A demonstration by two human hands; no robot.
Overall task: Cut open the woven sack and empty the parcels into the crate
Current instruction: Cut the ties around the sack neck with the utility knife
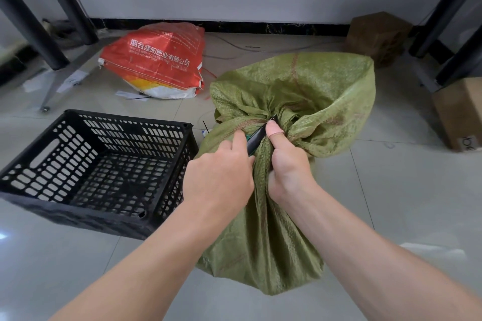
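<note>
Bright, even indoor light, soft-shadowed.
Pale glare on the glossy floor tiles (391, 190), strongest right of the green sack (287, 216) and at the far left edge. Sharp at the sack's centre; wide-angle bowing and slight softness toward edges and corners.

Both bare forearms reaching forward and converging, left hand (219, 172) knuckles up, index finger extended, grip closed on a dark blade (257, 139), right hand (289, 164) beside it, fist clenched, thumb pressed along the blade's far side
</note>
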